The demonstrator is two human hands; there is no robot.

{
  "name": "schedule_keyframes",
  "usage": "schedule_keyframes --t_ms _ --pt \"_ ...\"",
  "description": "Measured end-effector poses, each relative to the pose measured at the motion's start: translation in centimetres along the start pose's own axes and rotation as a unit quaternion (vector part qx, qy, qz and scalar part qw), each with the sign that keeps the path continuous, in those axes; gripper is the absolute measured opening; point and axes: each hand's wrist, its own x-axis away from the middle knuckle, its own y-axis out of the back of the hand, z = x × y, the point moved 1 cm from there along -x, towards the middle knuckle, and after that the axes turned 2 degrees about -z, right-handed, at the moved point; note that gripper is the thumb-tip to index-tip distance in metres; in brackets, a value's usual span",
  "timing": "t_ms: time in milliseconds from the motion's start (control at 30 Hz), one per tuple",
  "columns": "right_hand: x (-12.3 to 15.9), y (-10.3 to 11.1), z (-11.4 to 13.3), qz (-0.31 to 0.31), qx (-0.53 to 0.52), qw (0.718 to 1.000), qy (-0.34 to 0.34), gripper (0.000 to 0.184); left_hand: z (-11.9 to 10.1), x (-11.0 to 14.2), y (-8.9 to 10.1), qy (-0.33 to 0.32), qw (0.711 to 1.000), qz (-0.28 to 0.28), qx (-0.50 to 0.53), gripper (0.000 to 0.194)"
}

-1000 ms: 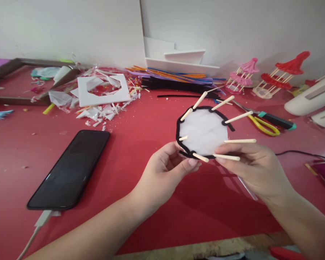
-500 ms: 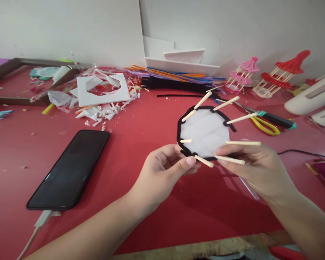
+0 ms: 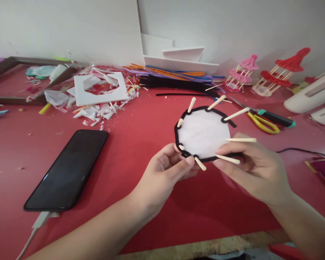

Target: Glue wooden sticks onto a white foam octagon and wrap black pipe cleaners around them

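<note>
White disc (image 3: 202,133) has tipped since the earlier frame

We see its left-hand sticks (image 3: 180,122) now pointing more towards us. We hold it above the red table (image 3: 141,122): our left hand's (image 3: 164,175) fingers pinch its lower left edge, our right hand's (image 3: 261,169) fingers its lower right, where black fuzzy wire (image 3: 176,134) lines the rim
</note>
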Motion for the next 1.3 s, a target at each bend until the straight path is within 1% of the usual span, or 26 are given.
schedule_keyframes --t_ms 167,400,667,767,900,1000,1067,1167,1233,1300 --pt "-0.1 -0.3 0.2 -0.030 0.053 0.998 0.016 0.021 0.1 0.1 -0.5 0.007 1.000 0.006 0.029 0.009" --pt "-0.3 -0.4 0.6 -0.035 0.056 0.998 -0.002 0.016 0.3 0.1 -0.5 0.004 0.998 0.041 0.042 0.018" --pt "0.0 -0.4 0.9 -0.030 -0.024 0.997 -0.061 0.015 0.3 0.1 -0.9 -0.013 0.997 0.057 0.056 0.023" --pt "0.2 -0.6 0.7 -0.027 -0.054 0.995 -0.085 0.015 0.3 0.2 -1.0 -0.018 0.998 0.050 0.040 0.022" --pt "0.4 -0.9 0.5 -0.033 -0.068 0.991 -0.110 0.016 0.6 0.0 -1.0 -0.032 0.999 0.038 0.005 0.027" --pt "0.5 -1.1 0.6 -0.048 -0.045 0.993 -0.095 0.017 0.6 -0.1 -1.1 -0.030 0.999 0.030 -0.024 0.029" --pt "0.5 -1.2 0.8 -0.052 -0.030 0.995 -0.080 0.017 0.6 -0.1 -1.1 -0.026 0.999 0.020 -0.033 0.035" --pt "0.3 -1.4 1.1 -0.046 -0.032 0.996 -0.064 0.017 0.5 0.0 -1.2 -0.037 0.999 -0.007 -0.037 0.042" --pt "0.2 -1.5 1.2 -0.044 -0.036 0.997 -0.055 0.017 0.4 0.1 -1.2 -0.056 0.997 -0.021 -0.042 0.041" --pt "0.2 -1.5 1.2 -0.043 -0.038 0.997 -0.051 0.016 0.4 0.1 -1.2 -0.057 0.997 -0.025 -0.047 0.039"
